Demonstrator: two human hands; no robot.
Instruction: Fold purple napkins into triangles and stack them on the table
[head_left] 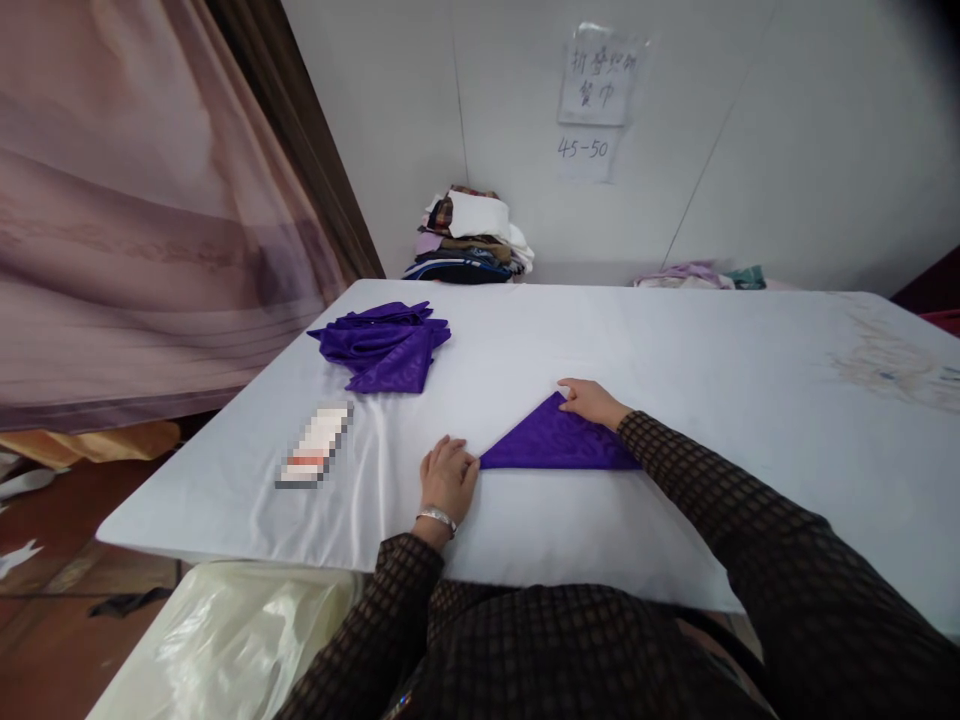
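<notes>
A purple cloth napkin (551,440) lies on the white-covered table in front of me, folded into a triangle with its long edge towards me. At its top corner, my right hand (592,402) pinches the cloth between thumb and fingers. My right sleeve covers the triangle's right end. My left hand (450,475) rests on the tablecloth with its fingers stretched out, and its thumb touches the napkin's left corner. A silver bracelet (436,517) circles my left wrist.
Further back on the left is a loose heap of purple napkins (386,345). Nearer me lies a blurred-out phone-like object (316,445). Folded clothes (472,235) are stacked beyond the table's far edge. A plastic-covered seat (240,630) stands at lower left, beside the white tablecloth (750,380).
</notes>
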